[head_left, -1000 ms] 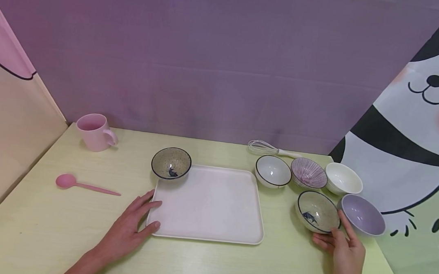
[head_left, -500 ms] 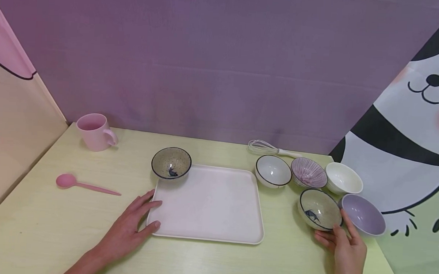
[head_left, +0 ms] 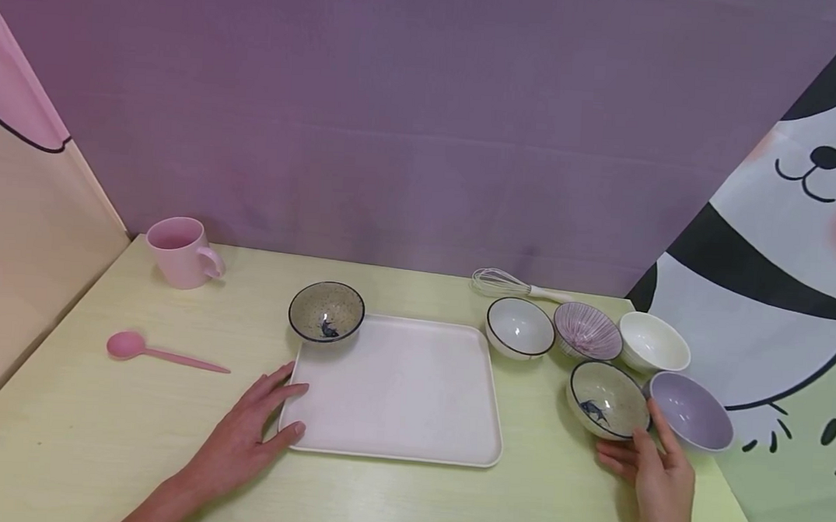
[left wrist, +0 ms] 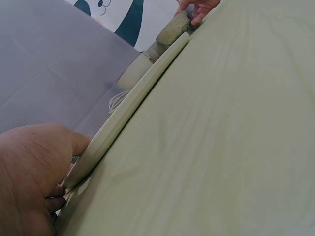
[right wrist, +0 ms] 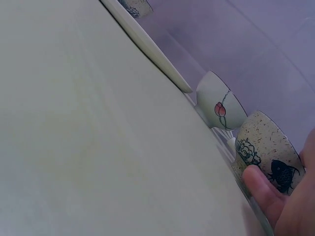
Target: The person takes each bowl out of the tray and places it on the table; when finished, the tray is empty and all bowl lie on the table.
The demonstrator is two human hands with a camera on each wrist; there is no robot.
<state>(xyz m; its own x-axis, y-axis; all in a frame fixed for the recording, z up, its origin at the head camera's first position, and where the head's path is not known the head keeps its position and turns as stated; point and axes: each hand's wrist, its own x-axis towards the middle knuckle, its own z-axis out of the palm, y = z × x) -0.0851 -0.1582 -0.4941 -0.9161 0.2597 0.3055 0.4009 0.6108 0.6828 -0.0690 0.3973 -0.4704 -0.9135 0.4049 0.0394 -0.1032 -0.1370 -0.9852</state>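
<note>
A beige speckled bowl [head_left: 611,398] with a dark rim and a blue fish inside sits at the right of the table. My right hand [head_left: 661,478] holds its near right side, with fingers at the rim and low on the outer wall. On that wall, the right wrist view shows a dark fish [right wrist: 284,175]. My left hand [head_left: 238,432] rests at the left edge of the white tray [head_left: 398,400], thumb and forefinger tips over its rim. A matching speckled bowl [head_left: 326,311] stands at the tray's back left corner, partly overlapping it in view.
Behind the held bowl stand a white dark-rimmed bowl [head_left: 520,328], a purple-striped bowl [head_left: 587,331] and a plain white bowl [head_left: 655,343]. A lilac bowl [head_left: 692,411] is at its right. A whisk [head_left: 522,286] lies farther back. Left are a pink mug [head_left: 182,255] and pink spoon [head_left: 127,345].
The right hand and its speckled bowl shifted slightly away from me and to the right, then stayed nearly still. My left hand and the tray have kept their place.
</note>
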